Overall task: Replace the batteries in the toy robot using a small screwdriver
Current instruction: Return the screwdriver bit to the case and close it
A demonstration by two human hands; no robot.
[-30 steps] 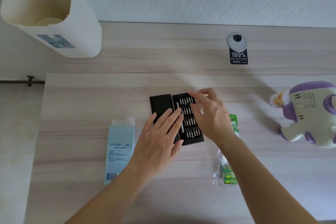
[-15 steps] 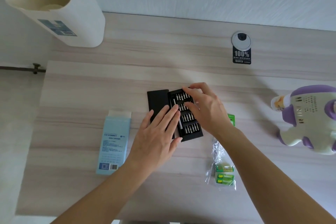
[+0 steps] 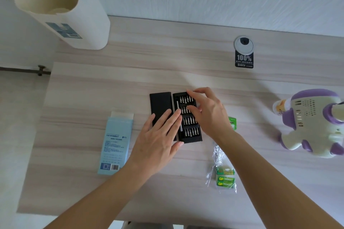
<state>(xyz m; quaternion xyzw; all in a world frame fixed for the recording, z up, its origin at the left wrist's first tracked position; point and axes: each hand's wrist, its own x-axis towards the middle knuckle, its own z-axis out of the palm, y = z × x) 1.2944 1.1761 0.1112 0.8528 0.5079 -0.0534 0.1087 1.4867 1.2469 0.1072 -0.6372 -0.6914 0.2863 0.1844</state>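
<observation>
A black screwdriver-bit tray (image 3: 189, 132) lies in the middle of the table beside its black sleeve (image 3: 160, 104). My left hand (image 3: 160, 141) rests flat on the sleeve and tray's left edge, fingers straight, partly covering the thin silver driver handle (image 3: 177, 106). My right hand (image 3: 206, 111) hovers over the upper rows of bits, fingers bent, fingertips touching the bits; whether it pinches one is hidden. The white and purple toy robot (image 3: 314, 124) lies at the right. Green batteries (image 3: 224, 178) sit in a clear wrapper near my right forearm.
A light blue box (image 3: 116, 145) lies left of the tray. A tall cream container (image 3: 61, 7) stands at the back left. A grey cable grommet with a black label (image 3: 243, 52) is at the back. A small green pack (image 3: 232, 122) shows behind my right wrist.
The view has shifted slightly. My right fingertips have moved from the tray's top edge down onto the upper rows of bits. My left hand stays flat on the case.
</observation>
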